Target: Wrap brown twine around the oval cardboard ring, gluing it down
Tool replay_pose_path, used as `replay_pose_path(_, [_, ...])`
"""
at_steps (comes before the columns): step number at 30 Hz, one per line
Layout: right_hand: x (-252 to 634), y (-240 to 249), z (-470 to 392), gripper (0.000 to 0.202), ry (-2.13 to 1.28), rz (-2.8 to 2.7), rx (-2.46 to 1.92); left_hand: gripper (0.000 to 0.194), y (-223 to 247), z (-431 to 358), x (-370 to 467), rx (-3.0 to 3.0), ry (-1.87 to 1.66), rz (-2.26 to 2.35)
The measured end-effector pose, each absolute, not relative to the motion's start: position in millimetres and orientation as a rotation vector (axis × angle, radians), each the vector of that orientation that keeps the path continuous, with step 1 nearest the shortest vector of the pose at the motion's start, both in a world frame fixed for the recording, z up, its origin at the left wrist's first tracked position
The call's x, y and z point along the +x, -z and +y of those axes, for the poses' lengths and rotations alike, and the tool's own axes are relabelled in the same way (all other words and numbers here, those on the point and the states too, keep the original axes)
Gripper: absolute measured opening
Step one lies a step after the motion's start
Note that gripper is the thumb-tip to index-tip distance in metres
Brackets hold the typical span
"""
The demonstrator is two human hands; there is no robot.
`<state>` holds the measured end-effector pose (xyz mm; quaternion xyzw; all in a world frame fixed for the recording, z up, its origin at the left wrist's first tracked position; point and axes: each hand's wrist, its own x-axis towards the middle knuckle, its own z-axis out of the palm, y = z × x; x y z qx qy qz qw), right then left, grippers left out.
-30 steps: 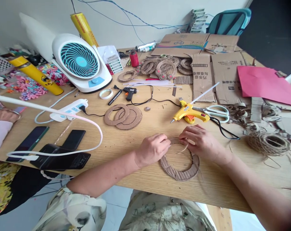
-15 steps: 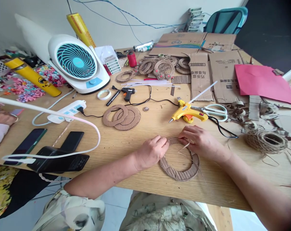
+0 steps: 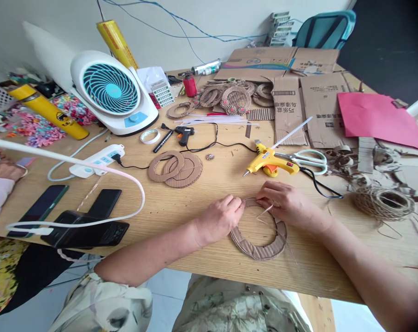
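A corrugated cardboard ring (image 3: 260, 251) lies flat on the wooden table (image 3: 181, 207) near its front edge. My left hand (image 3: 220, 219) pinches the ring's upper left rim. On the upper right rim rests my right hand (image 3: 286, 203), its fingers closed on a thin strand of jute twine (image 3: 264, 213) that crosses the ring's hole. More loose twine trails over the ring's right side.
Behind my hands lie a yellow glue gun (image 3: 269, 163), scissors (image 3: 307, 159) and a twine ball (image 3: 383, 203). Two stacked cardboard rings (image 3: 176, 168), a power strip (image 3: 96, 161), a fan (image 3: 112, 92), phones (image 3: 84, 223) and a white cable (image 3: 73, 161) fill the left. Another person's arm (image 3: 1, 177) rests at the far left.
My hands have stayed on the ring, with only small finger shifts on the twine. The view drifted slightly.
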<state>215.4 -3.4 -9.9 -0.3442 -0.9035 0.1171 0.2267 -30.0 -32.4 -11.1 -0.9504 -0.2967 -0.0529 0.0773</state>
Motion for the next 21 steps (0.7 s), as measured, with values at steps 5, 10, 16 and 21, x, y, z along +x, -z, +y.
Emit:
replay_pose_path(5, [216.0, 11.0, -3.0, 0.011, -0.348, -2.501, -0.943, 0.031, 10.1, -31.4, -27.4, -2.854, 0.154, -0.907])
replay_pose_path(10, [216.1, 11.6, -2.8, 0.011, -0.374, -2.498, -0.953, 0.033, 8.9, -29.5, -25.9, -2.899, 0.123, -0.936])
replay_pose_path(16, [215.2, 10.4, -2.8, 0.010, -0.365, -2.495, -0.953, 0.037, 3.8, -28.1, -24.0, -2.942, 0.049, -0.969])
replay_pose_path(21, [214.6, 10.7, -2.7, 0.010, -0.368, -2.486, -0.932, 0.039, -0.4, -26.2, -21.5, -2.977, -0.019, -1.027])
